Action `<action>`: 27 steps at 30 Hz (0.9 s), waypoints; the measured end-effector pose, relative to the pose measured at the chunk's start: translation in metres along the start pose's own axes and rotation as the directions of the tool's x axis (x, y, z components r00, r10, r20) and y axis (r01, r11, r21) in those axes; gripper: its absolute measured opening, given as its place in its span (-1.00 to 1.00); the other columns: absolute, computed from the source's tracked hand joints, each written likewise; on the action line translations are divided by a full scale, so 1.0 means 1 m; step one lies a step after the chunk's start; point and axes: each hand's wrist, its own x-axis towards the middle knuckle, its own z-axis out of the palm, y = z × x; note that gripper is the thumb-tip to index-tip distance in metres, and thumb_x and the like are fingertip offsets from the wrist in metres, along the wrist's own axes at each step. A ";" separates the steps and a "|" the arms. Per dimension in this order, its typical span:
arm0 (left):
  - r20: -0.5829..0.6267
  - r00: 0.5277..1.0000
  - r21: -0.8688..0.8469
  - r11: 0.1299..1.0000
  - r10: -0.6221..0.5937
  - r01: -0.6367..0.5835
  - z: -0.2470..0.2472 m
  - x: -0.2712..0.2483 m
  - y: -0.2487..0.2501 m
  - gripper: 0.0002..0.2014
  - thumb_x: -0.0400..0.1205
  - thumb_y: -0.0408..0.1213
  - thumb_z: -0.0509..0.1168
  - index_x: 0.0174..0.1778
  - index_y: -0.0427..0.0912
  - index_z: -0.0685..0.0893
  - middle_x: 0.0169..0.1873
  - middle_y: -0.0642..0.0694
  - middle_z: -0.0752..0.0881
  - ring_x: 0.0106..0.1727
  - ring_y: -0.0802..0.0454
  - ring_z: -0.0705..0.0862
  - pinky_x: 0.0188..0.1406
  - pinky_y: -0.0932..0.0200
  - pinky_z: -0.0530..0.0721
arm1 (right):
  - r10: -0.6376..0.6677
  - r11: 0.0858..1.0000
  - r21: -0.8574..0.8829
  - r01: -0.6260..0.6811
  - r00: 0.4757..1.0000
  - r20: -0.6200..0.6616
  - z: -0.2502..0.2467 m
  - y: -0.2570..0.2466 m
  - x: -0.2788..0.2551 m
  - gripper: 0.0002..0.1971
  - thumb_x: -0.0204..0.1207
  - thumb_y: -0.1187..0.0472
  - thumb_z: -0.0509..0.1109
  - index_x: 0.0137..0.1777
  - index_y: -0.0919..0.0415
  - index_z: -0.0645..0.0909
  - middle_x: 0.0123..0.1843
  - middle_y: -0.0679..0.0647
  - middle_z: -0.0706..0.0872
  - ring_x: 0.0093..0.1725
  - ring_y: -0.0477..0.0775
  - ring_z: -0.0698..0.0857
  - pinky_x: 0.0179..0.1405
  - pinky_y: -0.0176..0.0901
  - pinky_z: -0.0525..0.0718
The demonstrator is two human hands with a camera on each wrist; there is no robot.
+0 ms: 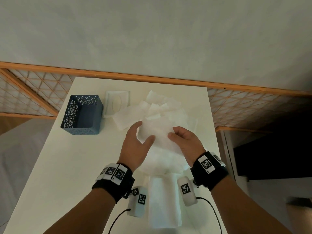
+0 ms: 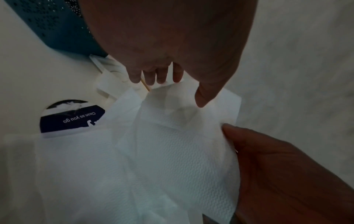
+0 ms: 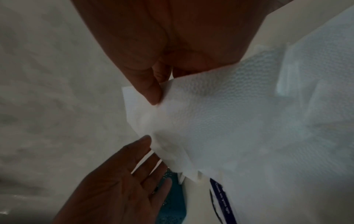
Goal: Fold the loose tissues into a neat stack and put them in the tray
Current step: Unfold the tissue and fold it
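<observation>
you are holding one tissue (image 1: 157, 132) above the loose pile (image 1: 162, 107) at the bench's (image 1: 67, 166) far edge: right hand (image 1: 185, 141) pinching its edge, left hand (image 1: 135, 146) open alongside it. match corners before creasing. the tray (image 1: 82, 114) is waiting far-left.

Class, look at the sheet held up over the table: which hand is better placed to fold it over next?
Probably the left hand: it is open beside the tissue, while the right hand pinches its edge.

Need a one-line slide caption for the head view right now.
Both hands, left and right, lift one tissue above the loose pile; the blue tray waits at left.
</observation>
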 end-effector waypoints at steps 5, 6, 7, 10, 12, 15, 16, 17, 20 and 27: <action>-0.007 0.999 -0.115 0.993 -0.036 0.035 -0.001 0.002 0.007 -0.41 0.69 -0.14 0.52 0.61 0.09 0.45 0.23 0.16 0.72 0.09 0.18 0.76 0.01 0.29 0.68 | -0.027 0.998 0.054 0.026 0.999 0.019 0.001 -0.014 -0.002 -0.82 0.72 0.29 0.41 0.20 0.20 0.81 0.16 0.23 0.88 0.10 0.16 0.84 0.25 0.09 0.76; -0.013 0.999 -0.123 0.992 -0.037 0.035 -0.002 0.002 0.008 -0.43 0.69 -0.13 0.52 0.59 0.11 0.47 0.18 0.15 0.73 0.01 0.19 0.75 -0.07 0.33 0.65 | -0.035 0.997 0.067 0.035 0.999 0.006 0.001 -0.015 -0.002 -0.81 0.72 0.30 0.40 0.22 0.20 0.81 0.17 0.23 0.87 0.09 0.15 0.83 0.23 0.09 0.77; -0.025 0.999 -0.144 0.989 -0.042 0.038 -0.003 0.002 0.009 -0.45 0.69 -0.13 0.52 0.57 0.13 0.49 0.15 0.12 0.75 -0.03 0.18 0.76 -0.10 0.32 0.64 | -0.041 0.996 0.084 0.041 0.999 -0.008 0.000 -0.015 -0.001 -0.80 0.72 0.32 0.40 0.24 0.19 0.80 0.17 0.23 0.87 0.09 0.16 0.83 0.23 0.12 0.77; -0.013 0.990 -0.327 0.937 -0.137 0.125 -0.006 0.003 0.012 -0.43 0.59 -0.02 0.61 0.48 0.14 0.56 0.10 0.02 0.83 0.09 0.05 0.83 0.03 0.09 0.71 | -0.053 0.992 0.109 0.060 0.997 -0.061 -0.003 -0.016 0.002 -0.77 0.71 0.36 0.41 0.20 0.08 0.82 0.02 0.20 0.84 0.00 0.19 0.79 0.19 0.22 0.74; 0.066 0.971 -0.463 0.855 -0.232 0.236 -0.009 0.004 0.014 -0.37 0.49 0.06 0.67 0.45 0.11 0.60 0.13 -0.04 0.87 0.21 -0.08 0.85 0.17 -0.09 0.75 | -0.058 0.992 0.112 0.067 0.995 -0.079 -0.005 -0.017 0.003 -0.73 0.71 0.37 0.41 0.09 -0.02 0.84 -0.08 0.11 0.84 -0.07 0.14 0.78 0.15 0.19 0.73; 0.264 0.931 -0.583 0.727 -0.254 0.364 -0.013 0.004 0.021 -0.37 0.57 0.05 0.59 0.48 -0.20 0.67 0.27 -0.19 0.84 0.31 -0.21 0.82 0.26 -0.17 0.78 | -0.070 0.991 0.106 0.081 0.992 -0.101 -0.007 -0.018 0.001 -0.63 0.71 0.36 0.42 -0.05 -0.17 0.88 -0.16 -0.02 0.85 -0.14 0.02 0.79 0.10 0.07 0.74; 0.319 0.921 -0.589 0.715 -0.223 0.377 -0.014 0.004 0.023 -0.40 0.63 0.06 0.53 0.48 -0.27 0.69 0.32 -0.24 0.82 0.36 -0.23 0.79 0.34 -0.20 0.76 | -0.072 0.991 0.107 0.084 0.992 -0.107 -0.008 -0.018 0.000 -0.63 0.70 0.37 0.42 -0.06 -0.17 0.88 -0.16 -0.03 0.85 -0.14 0.00 0.79 0.10 0.06 0.73; 0.365 0.911 -0.588 0.710 -0.193 0.387 -0.016 0.004 0.024 -0.43 0.69 0.06 0.47 0.47 -0.30 0.71 0.35 -0.27 0.80 0.38 -0.23 0.78 0.41 -0.20 0.73 | -0.074 0.990 0.113 0.086 0.992 -0.106 -0.008 -0.019 -0.001 -0.65 0.70 0.38 0.42 -0.04 -0.13 0.88 -0.14 -0.01 0.86 -0.13 0.01 0.80 0.11 0.07 0.73; 0.424 0.888 -0.588 0.691 -0.179 0.421 -0.017 0.003 0.027 -0.48 0.73 0.02 0.45 0.50 -0.26 0.71 0.41 -0.28 0.76 0.46 -0.24 0.73 0.56 -0.25 0.62 | -0.078 0.987 0.132 0.088 0.994 -0.078 -0.010 -0.022 -0.005 -0.69 0.72 0.38 0.40 0.07 -0.06 0.87 -0.05 0.08 0.88 -0.04 0.06 0.82 0.14 0.08 0.78; 0.296 0.924 -0.578 0.724 -0.242 0.375 -0.018 0.000 0.039 -0.79 0.71 -0.33 0.48 0.26 -0.21 0.76 0.24 -0.28 0.85 0.18 -0.21 0.82 0.43 -0.28 0.71 | -0.090 0.994 0.046 0.097 0.986 -0.141 -0.009 -0.021 -0.008 -0.83 0.69 0.19 0.51 0.23 0.07 0.84 0.17 0.16 0.88 0.11 0.02 0.82 0.30 0.07 0.76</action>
